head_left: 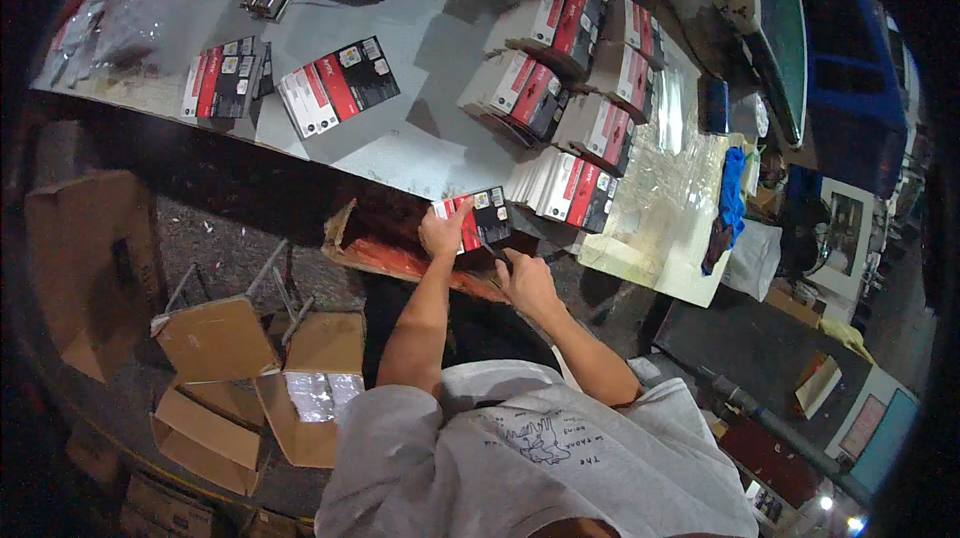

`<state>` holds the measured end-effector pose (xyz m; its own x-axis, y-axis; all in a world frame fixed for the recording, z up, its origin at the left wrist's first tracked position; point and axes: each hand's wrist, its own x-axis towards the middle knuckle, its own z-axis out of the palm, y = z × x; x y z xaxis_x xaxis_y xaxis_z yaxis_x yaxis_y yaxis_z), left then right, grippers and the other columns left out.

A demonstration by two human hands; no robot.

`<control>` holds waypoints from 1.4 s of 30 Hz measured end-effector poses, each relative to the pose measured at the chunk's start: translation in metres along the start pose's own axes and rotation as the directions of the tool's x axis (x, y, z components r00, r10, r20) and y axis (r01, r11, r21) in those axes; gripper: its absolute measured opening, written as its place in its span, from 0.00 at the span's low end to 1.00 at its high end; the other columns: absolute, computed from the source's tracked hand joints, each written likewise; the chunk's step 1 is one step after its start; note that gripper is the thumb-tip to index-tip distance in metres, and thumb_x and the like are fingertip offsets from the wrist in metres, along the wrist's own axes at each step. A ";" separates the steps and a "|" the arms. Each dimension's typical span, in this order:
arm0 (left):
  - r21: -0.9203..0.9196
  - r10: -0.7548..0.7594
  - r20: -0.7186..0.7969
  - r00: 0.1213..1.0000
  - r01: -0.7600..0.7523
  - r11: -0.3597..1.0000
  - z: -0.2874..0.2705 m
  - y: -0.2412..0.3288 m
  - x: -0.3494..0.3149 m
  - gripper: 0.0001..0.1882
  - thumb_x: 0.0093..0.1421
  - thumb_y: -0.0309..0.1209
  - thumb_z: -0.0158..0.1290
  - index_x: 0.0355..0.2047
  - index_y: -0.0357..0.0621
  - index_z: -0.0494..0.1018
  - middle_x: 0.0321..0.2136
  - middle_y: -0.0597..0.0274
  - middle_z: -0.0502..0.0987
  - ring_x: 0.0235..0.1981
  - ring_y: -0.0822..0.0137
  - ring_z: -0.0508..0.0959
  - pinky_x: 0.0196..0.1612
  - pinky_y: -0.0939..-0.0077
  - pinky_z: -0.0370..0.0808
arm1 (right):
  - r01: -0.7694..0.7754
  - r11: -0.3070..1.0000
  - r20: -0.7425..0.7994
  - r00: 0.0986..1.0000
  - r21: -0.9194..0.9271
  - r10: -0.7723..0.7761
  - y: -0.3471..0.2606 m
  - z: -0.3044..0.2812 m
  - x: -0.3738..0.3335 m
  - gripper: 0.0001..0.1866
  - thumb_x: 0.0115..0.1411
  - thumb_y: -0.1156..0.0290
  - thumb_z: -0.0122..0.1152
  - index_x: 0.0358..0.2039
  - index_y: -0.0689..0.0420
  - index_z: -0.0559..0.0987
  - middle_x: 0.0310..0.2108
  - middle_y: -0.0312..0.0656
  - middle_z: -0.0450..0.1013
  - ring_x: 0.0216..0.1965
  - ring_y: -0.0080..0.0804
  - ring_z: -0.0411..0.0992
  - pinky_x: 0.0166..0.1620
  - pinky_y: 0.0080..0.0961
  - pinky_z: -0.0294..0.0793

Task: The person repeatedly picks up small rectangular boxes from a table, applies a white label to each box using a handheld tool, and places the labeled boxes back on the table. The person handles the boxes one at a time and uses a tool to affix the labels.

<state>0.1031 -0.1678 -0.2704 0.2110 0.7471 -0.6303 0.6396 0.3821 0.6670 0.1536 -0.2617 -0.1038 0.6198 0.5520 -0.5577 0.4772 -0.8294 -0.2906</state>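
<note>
At the near edge of the table, my left hand point(444, 230) grips a printed packaging card point(487, 215) in red, white and black. Its fingers are closed on the card's left side, thumb on top. My right hand point(528, 281) is just below the card's lower right corner. The fingers there are closed around a slim dark tool point(492, 251) whose tip points at the card; its exact kind is too small to make out. Close by on the right stands a row of similar cards point(575, 190), packed on edge.
Several more stacks of cards point(540, 23) stand farther back. Two piles point(338, 86) point(220, 81) lie on the left of the grey table point(420, 153). Clear plastic film point(670, 118) and a blue cloth point(732, 198) are at the right. Open cardboard boxes point(210, 428) sit on the floor at left.
</note>
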 end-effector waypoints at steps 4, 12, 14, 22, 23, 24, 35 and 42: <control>0.041 0.021 0.029 0.999 -0.022 0.999 -0.003 0.000 0.002 0.29 0.39 0.55 0.62 0.29 0.41 0.77 0.25 0.51 0.79 0.28 0.56 0.79 0.33 0.64 0.73 | 0.036 0.996 -0.046 0.998 -0.085 -0.040 -0.006 0.002 0.008 0.13 0.55 0.63 0.52 0.33 0.61 0.75 0.21 0.59 0.72 0.26 0.57 0.73 0.31 0.48 0.73; 0.007 0.043 0.010 0.999 -0.043 0.999 -0.004 0.003 0.001 0.30 0.37 0.56 0.63 0.29 0.41 0.77 0.25 0.53 0.79 0.28 0.55 0.79 0.34 0.63 0.72 | -0.020 0.977 -0.075 0.997 -0.212 0.004 -0.014 0.037 -0.010 0.16 0.59 0.62 0.47 0.40 0.62 0.69 0.16 0.54 0.72 0.20 0.53 0.73 0.27 0.48 0.73; 0.015 0.031 0.025 0.999 -0.031 0.999 -0.003 0.002 0.001 0.32 0.37 0.57 0.62 0.30 0.41 0.77 0.26 0.50 0.78 0.30 0.52 0.78 0.36 0.60 0.72 | -0.076 0.980 -0.048 0.997 -0.186 0.068 -0.008 0.041 -0.015 0.17 0.59 0.61 0.47 0.40 0.62 0.69 0.17 0.55 0.72 0.21 0.53 0.73 0.27 0.48 0.73; 0.073 -0.068 0.006 0.998 0.067 0.995 -0.004 0.002 -0.005 0.32 0.36 0.59 0.62 0.28 0.41 0.77 0.27 0.51 0.78 0.33 0.52 0.78 0.38 0.61 0.72 | -0.065 0.998 -0.048 0.997 -0.013 0.065 -0.009 0.015 -0.008 0.14 0.57 0.62 0.50 0.39 0.58 0.74 0.22 0.59 0.72 0.27 0.58 0.72 0.32 0.48 0.73; 0.041 -0.057 -0.002 0.998 0.057 0.998 -0.004 0.002 -0.006 0.32 0.35 0.59 0.62 0.28 0.42 0.77 0.26 0.51 0.79 0.32 0.53 0.78 0.38 0.61 0.72 | -0.066 0.998 -0.045 0.997 -0.015 0.065 -0.011 0.013 -0.006 0.14 0.57 0.62 0.50 0.38 0.59 0.74 0.22 0.59 0.72 0.27 0.58 0.72 0.33 0.48 0.73; 0.025 -0.062 0.012 0.998 0.062 0.998 -0.005 0.003 -0.007 0.32 0.35 0.59 0.62 0.28 0.42 0.77 0.26 0.51 0.79 0.32 0.53 0.78 0.38 0.62 0.72 | -0.078 0.997 -0.031 0.997 -0.023 0.077 -0.013 0.012 -0.006 0.14 0.57 0.62 0.51 0.38 0.59 0.74 0.22 0.59 0.72 0.28 0.58 0.72 0.33 0.48 0.72; -0.006 -0.004 0.017 1.000 0.004 1.000 -0.007 0.001 -0.006 0.28 0.39 0.54 0.63 0.27 0.40 0.77 0.24 0.52 0.79 0.27 0.57 0.79 0.34 0.64 0.72 | -0.065 0.997 -0.053 0.997 -0.052 0.062 -0.007 0.017 -0.003 0.13 0.56 0.62 0.51 0.35 0.59 0.74 0.22 0.57 0.72 0.27 0.56 0.73 0.33 0.47 0.73; 0.002 -0.038 0.027 0.999 0.038 0.999 -0.008 0.002 -0.005 0.28 0.37 0.55 0.63 0.27 0.41 0.77 0.24 0.52 0.78 0.28 0.55 0.79 0.34 0.62 0.72 | -0.127 0.992 0.002 0.992 0.011 0.126 -0.012 0.010 -0.004 0.14 0.56 0.63 0.52 0.35 0.60 0.76 0.24 0.60 0.72 0.30 0.58 0.72 0.36 0.47 0.71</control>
<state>0.0980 -0.1664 -0.2627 0.2066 0.7169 -0.6659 0.6485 0.4093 0.6418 0.1390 -0.2552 -0.1062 0.6736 0.4425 -0.5920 0.3880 -0.8935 -0.2263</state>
